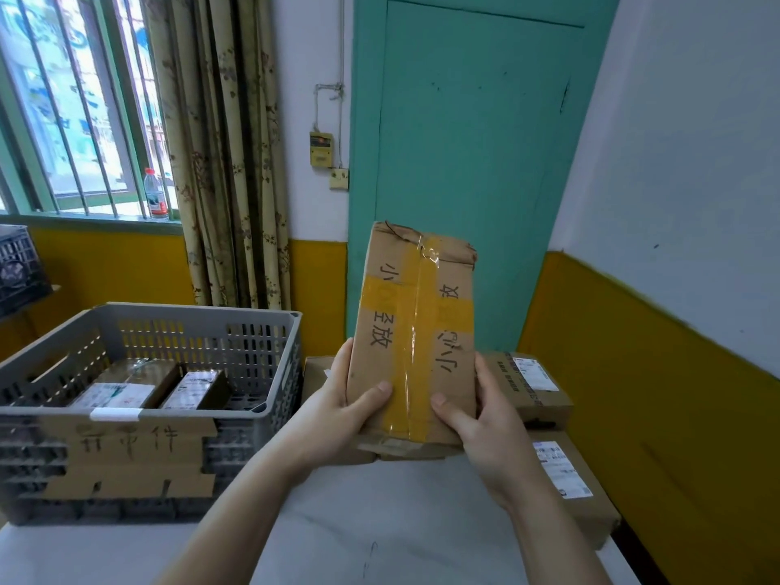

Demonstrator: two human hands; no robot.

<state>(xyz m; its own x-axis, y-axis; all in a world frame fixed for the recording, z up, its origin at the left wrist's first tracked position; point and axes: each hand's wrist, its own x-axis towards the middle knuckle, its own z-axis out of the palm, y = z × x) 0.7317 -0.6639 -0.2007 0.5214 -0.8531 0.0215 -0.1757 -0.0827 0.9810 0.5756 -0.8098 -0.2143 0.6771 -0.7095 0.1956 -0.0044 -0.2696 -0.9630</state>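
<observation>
Okay, both hands up on one cardboard parcel (415, 331), held upright above the bench (380, 521), in front of the teal door (464, 141). The left hand (346, 409) grips the parcel's lower left edge, thumb flat on the front face and fingers wrapped behind. The right hand (485, 420) grips the lower right edge the same way, thumb on the front. The parcel is brown with yellow tape crossed over its face, black handwritten characters either side of the tape, and a torn, crumpled top edge. It leans slightly right.

Left on the bench sits a grey slotted crate (190, 311) with two labelled packages (147, 386) lying inside. A cardboard sign (126, 458) with handwriting hangs on its near wall. At the right of the bench are two labelled boxes: one far (532, 386), one near (570, 479). Another brown box (316, 373) shows just behind the left hand.

Far left there is a barred window with a plastic bottle (155, 194) on the sill, a patterned curtain (228, 141) beside it, and a black crate (17, 268) at the frame's edge.
</observation>
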